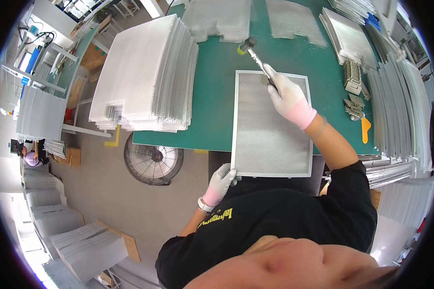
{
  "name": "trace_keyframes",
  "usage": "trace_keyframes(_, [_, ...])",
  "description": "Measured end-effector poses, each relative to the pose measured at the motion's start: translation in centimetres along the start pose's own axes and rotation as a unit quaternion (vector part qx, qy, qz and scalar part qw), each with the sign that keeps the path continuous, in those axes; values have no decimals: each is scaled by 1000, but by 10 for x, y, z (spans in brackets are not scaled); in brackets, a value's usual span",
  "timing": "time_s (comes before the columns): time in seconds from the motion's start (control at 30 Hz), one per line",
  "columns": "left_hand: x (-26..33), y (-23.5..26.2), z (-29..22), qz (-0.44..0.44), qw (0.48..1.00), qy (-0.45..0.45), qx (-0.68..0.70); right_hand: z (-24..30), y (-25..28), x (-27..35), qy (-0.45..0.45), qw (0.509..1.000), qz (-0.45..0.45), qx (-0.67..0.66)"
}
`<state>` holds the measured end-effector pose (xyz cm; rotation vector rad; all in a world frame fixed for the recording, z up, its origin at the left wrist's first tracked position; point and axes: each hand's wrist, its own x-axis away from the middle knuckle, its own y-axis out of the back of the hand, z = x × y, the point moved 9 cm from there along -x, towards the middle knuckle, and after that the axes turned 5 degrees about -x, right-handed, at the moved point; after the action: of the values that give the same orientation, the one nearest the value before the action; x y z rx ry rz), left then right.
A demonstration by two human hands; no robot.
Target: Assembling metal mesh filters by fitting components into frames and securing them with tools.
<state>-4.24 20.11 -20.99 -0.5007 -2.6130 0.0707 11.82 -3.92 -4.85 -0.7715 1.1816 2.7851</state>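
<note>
Holding a mallet [257, 61] by its handle, the right hand [287, 95] is closed over the far part of the framed mesh panel [273, 127] in the head view; the mallet's head hangs beyond the far rim. The panel lies on the green bench [212, 89], its near end overhanging the edge, where the left hand [222, 180] pinches the near left corner. A blow on that unsupported end could tip the panel or bend its frame, and an off-target one could dent the mesh or catch fingers. Toward the right, a small slatted box [352, 79] seems to contain metal parts, though I cannot be sure; loose metal pieces [354, 105] lie just beside it. A cardboard box [73, 156] stands on the floor [106, 192], contents indiscernible.
</note>
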Motion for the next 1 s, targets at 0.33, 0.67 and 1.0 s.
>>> trace_keyframes(0.33, [1,4,14,44,999,-2,-8,-9,-35,12,-84,990,76,90])
trace_keyframes(0.67, [-6,-7,12,63,996,-54,18,-33,-50,5,-124,966,166,158])
trace_keyframes(1.0, [13,51,-25,1,994,-89,-58,-112,101,104,-171,944,-43,280])
